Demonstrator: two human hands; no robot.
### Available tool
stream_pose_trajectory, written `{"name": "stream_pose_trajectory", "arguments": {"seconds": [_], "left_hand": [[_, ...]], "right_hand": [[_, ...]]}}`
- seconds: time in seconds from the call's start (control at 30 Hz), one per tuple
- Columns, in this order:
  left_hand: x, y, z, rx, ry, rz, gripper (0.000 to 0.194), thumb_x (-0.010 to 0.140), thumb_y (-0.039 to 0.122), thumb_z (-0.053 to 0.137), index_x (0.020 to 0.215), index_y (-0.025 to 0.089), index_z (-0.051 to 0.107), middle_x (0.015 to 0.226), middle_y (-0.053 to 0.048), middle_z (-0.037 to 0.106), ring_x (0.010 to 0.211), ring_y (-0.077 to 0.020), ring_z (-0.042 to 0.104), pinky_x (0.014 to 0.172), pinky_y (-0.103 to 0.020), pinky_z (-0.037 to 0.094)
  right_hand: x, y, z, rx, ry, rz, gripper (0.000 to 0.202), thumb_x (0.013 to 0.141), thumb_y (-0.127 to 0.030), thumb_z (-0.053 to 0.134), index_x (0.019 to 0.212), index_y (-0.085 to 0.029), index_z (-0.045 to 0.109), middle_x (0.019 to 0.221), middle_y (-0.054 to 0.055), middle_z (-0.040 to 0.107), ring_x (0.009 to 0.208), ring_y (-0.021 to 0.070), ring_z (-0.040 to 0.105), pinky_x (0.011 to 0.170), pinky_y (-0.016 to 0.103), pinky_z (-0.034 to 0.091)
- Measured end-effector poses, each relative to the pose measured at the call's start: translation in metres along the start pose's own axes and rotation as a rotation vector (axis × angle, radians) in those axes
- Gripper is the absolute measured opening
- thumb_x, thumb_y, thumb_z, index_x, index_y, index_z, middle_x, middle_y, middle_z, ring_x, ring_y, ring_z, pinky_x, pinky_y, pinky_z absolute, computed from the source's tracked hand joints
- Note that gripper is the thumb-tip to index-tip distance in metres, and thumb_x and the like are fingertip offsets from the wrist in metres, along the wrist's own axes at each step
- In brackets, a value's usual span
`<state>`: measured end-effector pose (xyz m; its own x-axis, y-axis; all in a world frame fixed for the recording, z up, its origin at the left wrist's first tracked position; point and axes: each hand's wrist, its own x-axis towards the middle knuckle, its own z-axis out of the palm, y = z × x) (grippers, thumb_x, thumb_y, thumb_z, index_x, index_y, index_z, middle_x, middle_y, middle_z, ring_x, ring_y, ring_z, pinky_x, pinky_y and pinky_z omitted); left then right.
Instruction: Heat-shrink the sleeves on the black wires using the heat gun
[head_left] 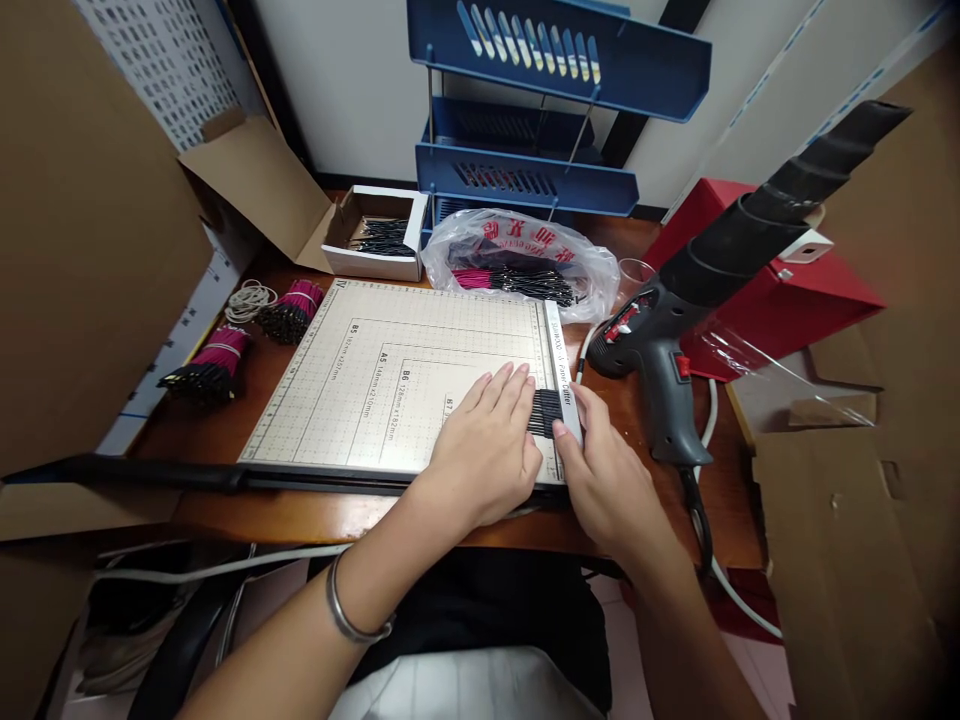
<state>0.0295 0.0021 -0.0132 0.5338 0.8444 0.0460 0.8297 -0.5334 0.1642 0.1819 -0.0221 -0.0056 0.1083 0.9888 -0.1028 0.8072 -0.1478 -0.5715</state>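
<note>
A guillotine paper cutter (322, 400) with a printed size grid lies on the wooden table. Across its right end sits a flat row of thin black strands (546, 412), side by side against the white ruler edge (561, 365). My left hand (484, 430) lies flat, fingers together and stretched out, over the board and the left part of these strands, hiding that part. My right hand (604, 455) is at the cutter's right edge. Its thumb touches near the strands' right ends, and its forefinger rests by the ruler, apart from the thumb.
A black cutter handle (165, 472) runs left along the front. Tied bundles with pink ends (214, 365) lie at left. Behind stand a small box (375, 235) of black pieces, a plastic bag (517, 255) and a blue rack (525, 175). A heat gun (667, 370) stands right.
</note>
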Motion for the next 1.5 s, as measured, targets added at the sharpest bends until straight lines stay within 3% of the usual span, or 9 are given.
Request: {"name": "stream_pose_trajectory", "arguments": {"seconds": [0.3,0.5,0.63,0.8,1.0,1.17,1.3,1.5], "left_hand": [[-0.001,-0.001,0.001,-0.015,0.031,0.003,0.064,0.100,0.029,0.032,0.157,-0.001,0.033,0.168,-0.017,0.026,0.158,-0.0274,0.021,0.129,-0.043,0.019],[0.000,-0.001,0.000,-0.017,0.027,0.010,0.065,0.100,0.029,0.032,0.158,0.000,0.032,0.169,-0.017,0.025,0.158,-0.0271,0.020,0.130,-0.043,0.017],[0.000,0.000,0.001,-0.022,0.029,0.008,0.064,0.100,0.029,0.031,0.158,-0.001,0.032,0.169,-0.016,0.026,0.158,-0.0269,0.019,0.130,-0.043,0.016],[0.000,0.000,0.002,-0.023,0.038,0.009,0.064,0.100,0.029,0.031,0.157,0.000,0.033,0.169,-0.016,0.026,0.158,-0.0266,0.019,0.130,-0.043,0.018],[-0.001,-0.002,0.000,-0.014,0.022,0.013,0.064,0.101,0.029,0.031,0.157,0.000,0.034,0.168,-0.016,0.027,0.158,-0.0272,0.021,0.130,-0.044,0.019],[-0.001,-0.002,-0.002,-0.013,0.026,0.014,0.063,0.101,0.029,0.031,0.157,0.000,0.035,0.168,-0.015,0.027,0.158,-0.0269,0.022,0.130,-0.045,0.022],[0.000,-0.002,-0.002,-0.014,0.021,0.006,0.064,0.101,0.029,0.031,0.158,0.000,0.034,0.169,-0.015,0.026,0.158,-0.0267,0.021,0.130,-0.044,0.021],[0.000,-0.002,-0.002,-0.012,0.022,0.009,0.064,0.101,0.029,0.030,0.158,0.001,0.033,0.169,-0.014,0.025,0.158,-0.0262,0.021,0.130,-0.045,0.021]], "right_hand": [[0.016,-0.008,0.004,-0.030,0.034,-0.002,0.037,0.100,-0.041,0.030,0.124,-0.021,0.051,0.114,0.015,0.071,0.106,0.0351,0.067,0.083,0.045,0.048],[0.018,-0.006,-0.005,-0.100,0.001,-0.023,0.046,0.101,-0.046,0.032,0.140,-0.024,0.042,0.120,0.016,0.070,0.106,0.0399,0.068,0.084,0.048,0.046],[0.021,-0.007,-0.009,-0.078,-0.027,-0.021,0.048,0.101,-0.042,0.030,0.147,-0.026,0.038,0.116,0.015,0.073,0.107,0.0404,0.068,0.087,0.050,0.047],[0.019,-0.015,-0.003,-0.122,0.068,0.017,0.052,0.100,-0.040,0.032,0.149,-0.023,0.038,0.118,0.018,0.073,0.098,0.0391,0.071,0.083,0.050,0.048],[0.024,-0.025,-0.001,-0.142,0.087,0.073,0.052,0.100,-0.037,0.036,0.148,-0.021,0.041,0.102,0.017,0.075,0.093,0.0381,0.072,0.083,0.052,0.050],[0.025,-0.014,-0.002,0.044,0.094,0.025,0.047,0.099,-0.037,0.037,0.145,-0.025,0.044,0.121,0.015,0.073,0.107,0.0387,0.070,0.091,0.054,0.050],[0.005,0.005,-0.002,0.188,0.066,-0.020,0.046,0.101,-0.041,0.039,0.145,-0.029,0.044,0.141,0.008,0.065,0.122,0.0347,0.065,0.103,0.055,0.046],[-0.017,0.018,0.003,0.238,0.046,-0.079,0.044,0.100,-0.045,0.043,0.139,-0.026,0.052,0.138,0.008,0.065,0.126,0.0277,0.062,0.107,0.048,0.046]]}}
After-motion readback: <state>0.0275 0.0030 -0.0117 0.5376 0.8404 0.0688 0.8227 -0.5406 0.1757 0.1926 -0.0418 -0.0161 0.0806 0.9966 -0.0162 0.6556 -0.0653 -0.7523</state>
